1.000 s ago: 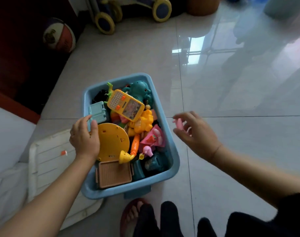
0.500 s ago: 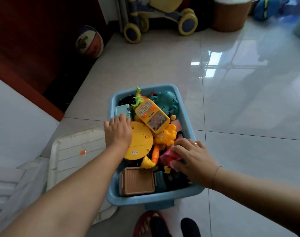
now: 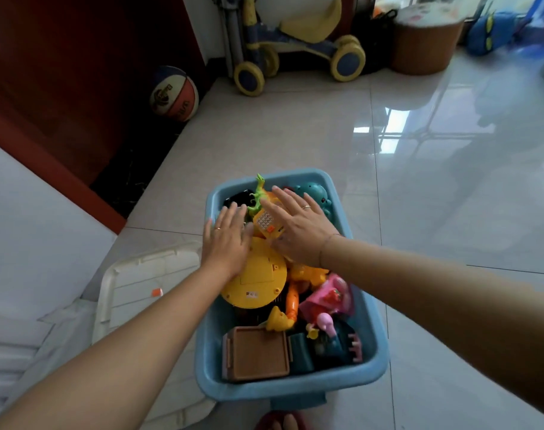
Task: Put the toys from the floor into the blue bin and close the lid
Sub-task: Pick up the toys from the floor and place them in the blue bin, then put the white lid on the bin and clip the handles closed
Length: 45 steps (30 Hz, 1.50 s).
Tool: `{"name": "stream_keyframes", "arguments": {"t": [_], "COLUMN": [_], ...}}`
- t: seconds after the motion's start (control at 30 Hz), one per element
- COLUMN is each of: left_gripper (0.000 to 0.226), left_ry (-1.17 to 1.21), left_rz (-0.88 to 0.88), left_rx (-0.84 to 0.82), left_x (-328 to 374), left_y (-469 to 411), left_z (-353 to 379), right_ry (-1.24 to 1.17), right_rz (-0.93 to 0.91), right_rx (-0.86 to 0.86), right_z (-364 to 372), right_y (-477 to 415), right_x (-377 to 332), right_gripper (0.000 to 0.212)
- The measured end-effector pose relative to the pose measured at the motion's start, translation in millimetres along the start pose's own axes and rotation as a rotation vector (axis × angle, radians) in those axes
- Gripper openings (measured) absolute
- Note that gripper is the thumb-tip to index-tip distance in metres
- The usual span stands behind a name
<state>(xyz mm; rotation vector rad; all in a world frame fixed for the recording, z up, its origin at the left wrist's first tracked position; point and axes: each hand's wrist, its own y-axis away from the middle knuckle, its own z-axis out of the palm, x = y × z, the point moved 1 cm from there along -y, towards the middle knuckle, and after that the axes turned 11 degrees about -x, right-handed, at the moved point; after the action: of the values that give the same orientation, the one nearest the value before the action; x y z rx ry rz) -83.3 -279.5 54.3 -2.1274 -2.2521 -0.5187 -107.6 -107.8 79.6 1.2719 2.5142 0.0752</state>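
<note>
Head view: left hand (image 3: 227, 243) and right hand (image 3: 298, 232) lie flat on toys (image 3: 256, 283).

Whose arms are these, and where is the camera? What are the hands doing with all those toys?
There is no robot. The picture comes from a camera on a person's head, looking down, so you see their own arms. The blue bin stands on a tiled floor, piled full of toys. The left hand lies flat on a round yellow toy, and the right hand lies flat on a yellow toy phone. Neither hand grips anything; they seem to press the toys down. The white lid lies on the floor beside the bin, not yet on.
</note>
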Motion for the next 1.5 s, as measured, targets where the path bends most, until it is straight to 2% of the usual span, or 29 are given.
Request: {"name": "stream_keyframes", "arguments": {"t": [0.1,0.27,0.37,0.5,0.57,0.63,0.67,0.7,0.83,0.93,1.07,1.17,1.2,1.27,1.33,1.37,1.43,1.5], "left_gripper": [0.059,0.076,0.067,0.063,0.063,0.066,0.068,0.07,0.084,0.09,0.08,0.077,0.075,0.062,0.047,0.045,0.047,0.047], "left_ry": [-0.145,-0.1,-0.249,-0.258,-0.21,-0.101,-0.072,-0.071,-0.154,-0.215,-0.15,0.076,0.213,0.44,0.58,0.648,0.73,0.72], "left_rz": [0.021,0.101,0.046,0.02,0.032,0.028,0.03,0.038,0.005,-0.002,0.03,0.078,0.115,0.127,-0.086,-0.26,-0.64,-0.901], "left_rx": [-0.085,-0.057,-0.099,-0.196,-0.187,-0.112,-0.066,-0.035,-0.098,-0.082,-0.118,-0.133,-0.055,0.228,0.473,0.511,0.441,0.288], "left_x": [5,-5,-7,-1,-1,-2,-2,-3,4,6,-2,3,3,-12,-53,-80,-137,-178], "left_y": [7,29,21,4,5,10,11,12,18,16,16,23,29,55,91,108,141,168], "left_z": [11,19,24,19,16,11,9,8,23,33,32,17,7,-11,-9,0,35,70], "right_ry": [0.037,0.059,0.073,-0.007,-0.078,-0.074,-0.066,-0.078,-0.056,-0.027,-0.016,-0.008,-0.002,-0.016,0.005,0.023,0.033,0.01], "right_rz": [0.007,-0.068,-0.006,0.036,0.037,0.073,0.118,0.173,0.342,0.396,0.412,0.424,0.424,0.404,0.334,0.291,0.199,0.123], "right_rx": [-0.045,-0.151,-0.185,-0.169,-0.042,0.202,0.299,0.324,0.056,0.052,0.061,-0.039,-0.068,-0.082,-0.051,-0.043,-0.085,-0.141], "right_z": [23,58,61,57,50,38,32,24,15,27,33,21,16,9,11,12,18,22], "right_y": [-4,53,52,45,48,46,39,30,-13,-24,-17,-18,-17,-5,17,29,49,57], "right_x": [-11,-35,-33,-36,-35,-29,-22,-13,20,26,24,25,25,23,14,7,-16,-42], "right_gripper": [0.074,0.076,0.076,0.08,0.069,0.05,0.046,0.049,0.075,0.078,0.076,0.079,0.08,0.081,0.081,0.083,0.087,0.094]}}
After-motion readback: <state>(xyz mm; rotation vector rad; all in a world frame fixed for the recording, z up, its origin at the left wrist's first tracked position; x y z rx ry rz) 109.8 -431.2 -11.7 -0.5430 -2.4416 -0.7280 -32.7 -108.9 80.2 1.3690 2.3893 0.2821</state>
